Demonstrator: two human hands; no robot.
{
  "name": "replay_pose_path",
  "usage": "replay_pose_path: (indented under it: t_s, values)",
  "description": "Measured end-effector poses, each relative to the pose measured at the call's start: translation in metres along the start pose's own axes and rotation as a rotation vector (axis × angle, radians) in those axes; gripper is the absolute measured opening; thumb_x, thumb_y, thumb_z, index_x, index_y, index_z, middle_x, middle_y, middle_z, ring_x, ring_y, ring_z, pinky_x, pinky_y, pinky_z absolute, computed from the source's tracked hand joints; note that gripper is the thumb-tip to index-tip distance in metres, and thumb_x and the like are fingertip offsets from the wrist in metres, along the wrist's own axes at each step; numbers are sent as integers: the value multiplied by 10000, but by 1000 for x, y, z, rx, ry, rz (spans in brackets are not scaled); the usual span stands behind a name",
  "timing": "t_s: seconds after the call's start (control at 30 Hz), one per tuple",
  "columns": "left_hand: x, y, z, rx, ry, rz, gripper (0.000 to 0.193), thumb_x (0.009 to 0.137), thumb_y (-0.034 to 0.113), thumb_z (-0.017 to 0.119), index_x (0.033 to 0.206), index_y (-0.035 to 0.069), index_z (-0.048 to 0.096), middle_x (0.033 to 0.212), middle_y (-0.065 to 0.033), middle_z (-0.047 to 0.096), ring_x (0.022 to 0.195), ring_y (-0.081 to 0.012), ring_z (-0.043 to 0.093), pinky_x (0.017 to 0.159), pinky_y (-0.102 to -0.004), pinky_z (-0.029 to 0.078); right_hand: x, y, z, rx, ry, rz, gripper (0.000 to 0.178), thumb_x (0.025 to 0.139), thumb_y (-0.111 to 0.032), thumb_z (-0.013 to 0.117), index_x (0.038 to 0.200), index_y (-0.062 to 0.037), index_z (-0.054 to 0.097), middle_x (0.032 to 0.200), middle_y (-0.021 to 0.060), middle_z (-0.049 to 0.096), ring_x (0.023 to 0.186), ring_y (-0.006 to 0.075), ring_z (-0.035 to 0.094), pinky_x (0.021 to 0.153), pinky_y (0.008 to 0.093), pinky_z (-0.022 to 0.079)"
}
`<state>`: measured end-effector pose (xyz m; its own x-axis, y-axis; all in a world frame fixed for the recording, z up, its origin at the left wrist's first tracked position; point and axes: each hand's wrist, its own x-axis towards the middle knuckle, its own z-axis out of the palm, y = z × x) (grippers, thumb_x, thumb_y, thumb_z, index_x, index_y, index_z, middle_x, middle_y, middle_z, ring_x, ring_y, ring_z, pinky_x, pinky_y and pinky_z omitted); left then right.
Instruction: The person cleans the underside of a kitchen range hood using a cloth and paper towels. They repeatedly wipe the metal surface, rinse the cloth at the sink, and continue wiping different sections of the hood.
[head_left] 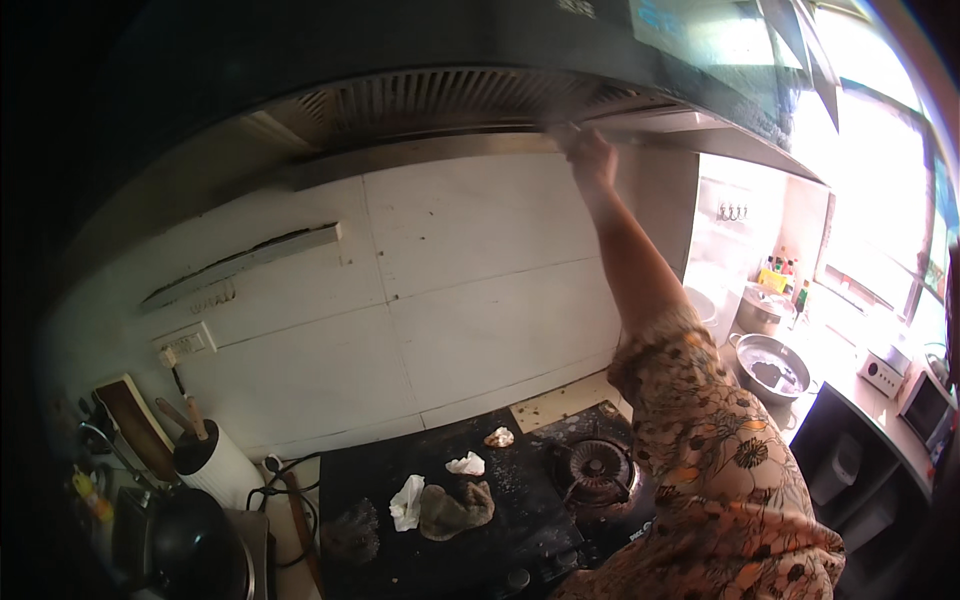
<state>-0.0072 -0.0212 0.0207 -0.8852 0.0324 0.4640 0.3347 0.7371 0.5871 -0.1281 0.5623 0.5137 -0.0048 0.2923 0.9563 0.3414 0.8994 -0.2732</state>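
My right hand [592,158] is raised at the end of a stretched arm in a flowered sleeve [715,440]. It is at the front underside of the dark range hood [330,60], beside the slatted vent [430,95] and the metal strip [440,152] below it. The fingers look closed, and a small greyish thing at their tips is too blurred to name. My left hand is out of view. Below, a black gas stove [350,550] carries a dirty grey cloth [455,512], crumpled white tissues [407,503] and a round burner [595,470].
At the left stand a white utensil holder [220,465], a cutting board [135,425] and a black pan [195,545]. A black cable [290,480] lies beside the stove. At the right, a two-handled pot [770,368] sits on the counter near a bright window [880,190].
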Motion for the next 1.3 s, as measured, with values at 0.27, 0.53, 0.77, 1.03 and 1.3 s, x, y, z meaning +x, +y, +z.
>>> replay_pose_path:
  t_s: [0.27, 0.53, 0.77, 1.03, 1.3]
  values:
    - [23, 39, -26, -346, 88, 18, 137, 774, 60, 552, 900, 68, 605, 921, -141, 556, 796, -280, 556, 697, -322, 457, -162, -38, -60, 2248, -619, 1131, 172, 893, -152, 430, 903, -31, 551, 751, 17, 585, 562, 59, 547, 485, 152, 479]
    - [135, 176, -30, -963, -241, 382, 243, 759, 21, 622, 988, 30, 543, 889, -81, 513, 635, -110, 514, 505, -203, 431, -281, -130, -112, 2194, -812, 1478, 170, 905, -167, 401, 901, -58, 531, 705, -6, 575, 501, 23, 525, 431, 120, 456]
    - [156, 232, -25, -1618, -276, 19, 272, 849, 168, 567, 1056, 8, 490, 911, -40, 544, 764, -89, 520, 639, -221, 441, -345, -179, -158, 1735, -825, 922, 176, 896, -219, 474, 906, -49, 518, 815, 58, 592, 626, 117, 568, 506, 221, 437]
    - [172, 209, -2, -1897, -688, -212, 236, 775, 32, 582, 986, 64, 482, 852, -5, 521, 761, -96, 508, 668, -246, 426, -351, -167, -171, 1397, -1058, 826, 329, 904, -301, 444, 898, 10, 553, 742, 70, 594, 537, 124, 544, 488, 233, 456]
    - [181, 199, 5, -1770, -688, -481, 232, 748, -29, 512, 960, 65, 522, 864, -30, 562, 747, -125, 565, 608, -245, 476, -311, -154, -197, 844, -1170, 21, 854, 609, -196, 773, 1317, -145, 298, 1147, 98, 403, 798, 144, 536, 703, 286, 471]
